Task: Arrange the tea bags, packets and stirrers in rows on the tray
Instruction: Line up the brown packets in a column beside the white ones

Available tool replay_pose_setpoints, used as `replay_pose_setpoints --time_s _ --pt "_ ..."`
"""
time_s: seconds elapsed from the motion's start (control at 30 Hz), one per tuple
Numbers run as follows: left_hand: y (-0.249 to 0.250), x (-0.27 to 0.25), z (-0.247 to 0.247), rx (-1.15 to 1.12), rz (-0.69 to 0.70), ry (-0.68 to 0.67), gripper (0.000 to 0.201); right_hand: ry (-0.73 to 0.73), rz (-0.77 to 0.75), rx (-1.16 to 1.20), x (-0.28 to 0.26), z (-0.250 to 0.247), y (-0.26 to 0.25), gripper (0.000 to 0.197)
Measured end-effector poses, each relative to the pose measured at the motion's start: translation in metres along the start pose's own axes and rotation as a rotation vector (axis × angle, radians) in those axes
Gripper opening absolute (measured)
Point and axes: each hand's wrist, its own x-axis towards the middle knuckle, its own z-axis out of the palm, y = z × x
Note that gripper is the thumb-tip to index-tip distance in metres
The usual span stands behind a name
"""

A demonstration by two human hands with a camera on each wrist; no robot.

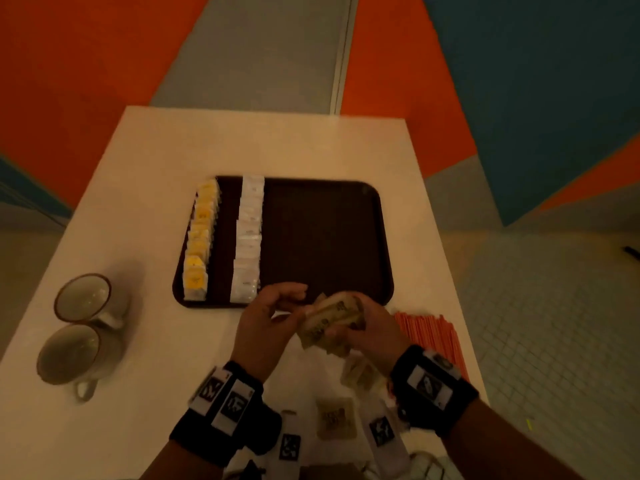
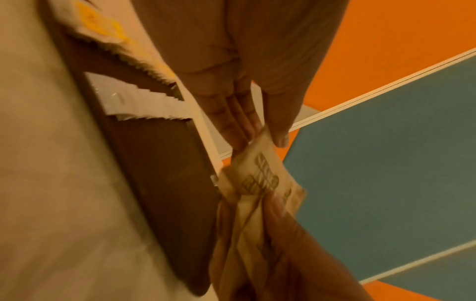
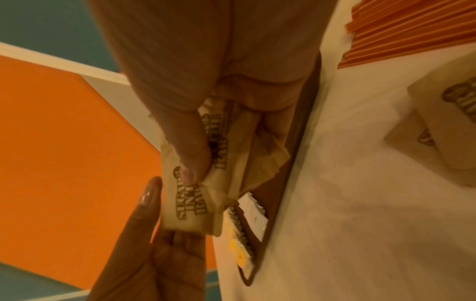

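Right hand (image 1: 372, 329) grips bunch of brown packets (image 1: 332, 322), thumb pressed on top, fingers curled beneath, just off tray (image 1: 329, 237) near edge. Left hand (image 1: 268, 323) fingers straight and close together, tips touching bunch end, thumb alongside. Tea bags (image 1: 199, 242) in row along tray left edge; white packets (image 1: 247, 240) in row beside them. Stirrers (image 1: 427, 336) at table (image 1: 145, 174) right edge. Loose brown packets (image 1: 337, 417) near table's near edge. Two mugs (image 1: 81, 329) at table left edge.

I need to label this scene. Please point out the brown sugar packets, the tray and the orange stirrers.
brown sugar packets (image 1: 330, 318): head view, printed face of the held stack.
tray (image 1: 325, 237): head view, bare dark floor.
orange stirrers (image 1: 427, 329): head view, middle of the bundle.
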Motion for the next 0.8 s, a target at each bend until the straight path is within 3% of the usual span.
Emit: replay_pose_setpoints --time_s 0.1,0.27,0.4,0.5,0.67,0.8 --pt "0.022 0.0 -0.011 -0.087 0.023 -0.009 0.025 0.054 -0.024 0.137 -0.016 -0.007 -0.01 0.038" --pt "0.065 0.001 -0.021 -0.518 -0.216 -0.239 0.042 0.092 -0.134 0.348 -0.034 -0.008 -0.059 0.039" --pt "0.109 0.002 -0.028 -0.611 -0.139 -0.391 0.038 0.07 -0.249 0.382 -0.045 0.009 -0.112 0.037" --pt "0.128 -0.005 -0.035 -0.631 -0.025 -0.289 0.029 0.062 -0.317 0.395 -0.053 0.027 -0.138 0.039" --pt "0.131 -0.005 -0.061 -0.463 0.222 0.035 0.018 0.061 -0.355 0.438 -0.053 0.058 -0.152 0.041" --pt "0.117 0.002 -0.083 -0.387 0.273 0.069 0.022 0.061 -0.344 0.457 -0.042 0.082 -0.146 0.041"
